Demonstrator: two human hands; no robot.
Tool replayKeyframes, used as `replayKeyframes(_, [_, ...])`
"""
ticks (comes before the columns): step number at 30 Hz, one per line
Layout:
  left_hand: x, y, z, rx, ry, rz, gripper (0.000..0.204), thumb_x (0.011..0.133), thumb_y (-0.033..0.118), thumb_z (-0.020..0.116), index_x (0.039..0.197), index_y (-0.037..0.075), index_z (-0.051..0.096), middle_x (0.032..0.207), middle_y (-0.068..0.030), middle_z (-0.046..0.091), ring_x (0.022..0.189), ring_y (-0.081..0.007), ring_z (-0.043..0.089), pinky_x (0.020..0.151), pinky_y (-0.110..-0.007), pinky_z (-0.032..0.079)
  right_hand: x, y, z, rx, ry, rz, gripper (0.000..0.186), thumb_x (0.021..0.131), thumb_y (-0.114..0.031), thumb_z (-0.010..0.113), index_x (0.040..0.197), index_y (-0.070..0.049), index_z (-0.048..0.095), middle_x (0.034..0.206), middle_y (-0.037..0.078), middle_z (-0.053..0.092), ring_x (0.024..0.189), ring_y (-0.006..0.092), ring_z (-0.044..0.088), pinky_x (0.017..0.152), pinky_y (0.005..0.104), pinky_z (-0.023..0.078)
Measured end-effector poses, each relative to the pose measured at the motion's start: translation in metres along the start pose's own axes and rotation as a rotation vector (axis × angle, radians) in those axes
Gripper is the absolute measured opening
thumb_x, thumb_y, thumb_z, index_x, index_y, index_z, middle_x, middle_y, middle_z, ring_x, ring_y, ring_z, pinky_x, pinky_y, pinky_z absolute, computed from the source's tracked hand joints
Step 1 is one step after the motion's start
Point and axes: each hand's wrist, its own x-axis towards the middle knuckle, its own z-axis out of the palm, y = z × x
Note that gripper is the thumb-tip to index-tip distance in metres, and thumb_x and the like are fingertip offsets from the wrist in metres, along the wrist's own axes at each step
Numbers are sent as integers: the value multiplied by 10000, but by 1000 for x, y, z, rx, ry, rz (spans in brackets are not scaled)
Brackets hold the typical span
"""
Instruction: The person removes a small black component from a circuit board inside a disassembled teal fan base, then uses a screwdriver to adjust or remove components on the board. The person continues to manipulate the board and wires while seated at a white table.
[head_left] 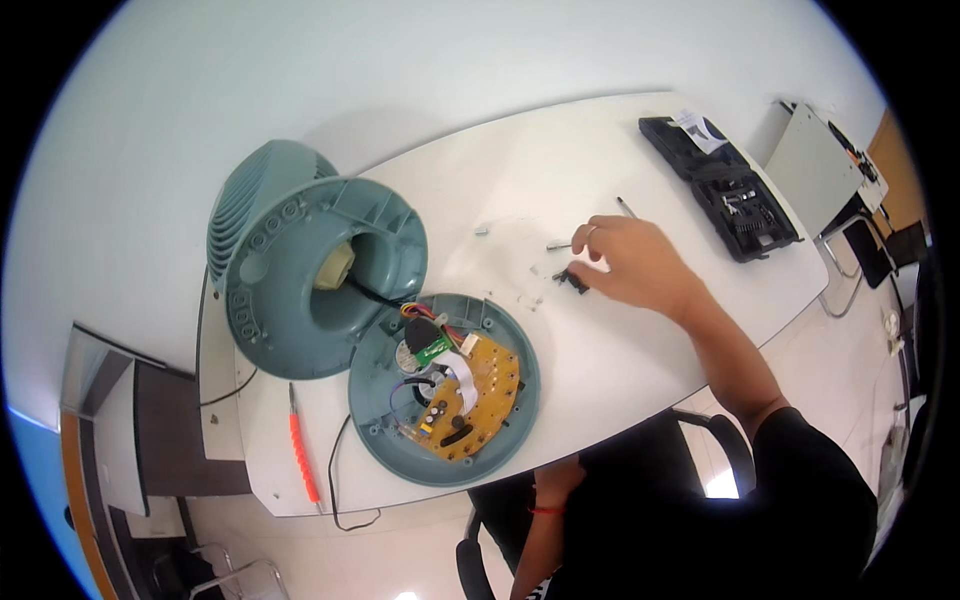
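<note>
My right hand [635,262] hovers over the right half of the white table, its fingers curved and thumb apart, with nothing seen in it. Close to its fingertips lies a small metal piece [557,246]; whether they touch I cannot tell. A small black part [573,281] is just by the thumb. My left hand [560,480] is low at the table's front edge, a red band on the wrist; its fingers are hidden. Left of centre lies a round blue-green base [365,436] with an orange-brown circuit board [490,400], wired to the tilted blue-green housing [285,330] behind it.
An open black tool case [745,215] sits at the table's right end. A thin dark rod [626,207] lies beyond my right hand. Small loose bits [530,302] are scattered mid-table. An orange-handled screwdriver [302,455] lies at the left; a black cable [335,490] hangs over the front edge.
</note>
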Motion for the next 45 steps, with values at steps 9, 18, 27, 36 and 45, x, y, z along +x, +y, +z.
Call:
replayKeyframes(9, [1,-4,2,73,52,27,310,777,228,624,984,34,748,1060,-201,741,1037,-399,695,917,-517,552,3,12,62,42,36,-1,380,869,-123,656,1216,28,626,1032,189,699,970,376,691,851,452,565])
replayKeyframes(18, [0,-7,3,68,-63,12,277,760,218,624,908,19,748,998,-209,740,992,-411,699,883,-521,559,-6,7,19,1383,-377,56,305,935,-91,563,1184,17,701,869,75,683,708,132,674,643,268,561])
replayKeyframes(27, [2,-6,2,73,16,37,257,728,201,625,851,16,754,945,-213,737,928,-419,699,874,-523,556,-5,-1,32,1512,-457,26,331,991,-49,482,1235,25,694,974,97,691,769,119,662,699,231,537])
replayKeyframes(36, [3,-6,2,80,52,40,236,729,201,623,815,27,756,914,-203,741,910,-408,706,873,-509,561,-7,-12,51,1846,-631,90,361,1025,-42,510,1371,23,588,1067,118,709,855,168,686,793,295,564])
replayKeyframes(45, [4,-1,-6,49,-50,-28,229,749,215,631,819,37,756,897,-189,746,904,-384,716,830,-505,564,-5,-7,65,2011,-702,0,317,1031,-59,546,1336,2,611,1069,111,724,820,153,666,762,299,554])
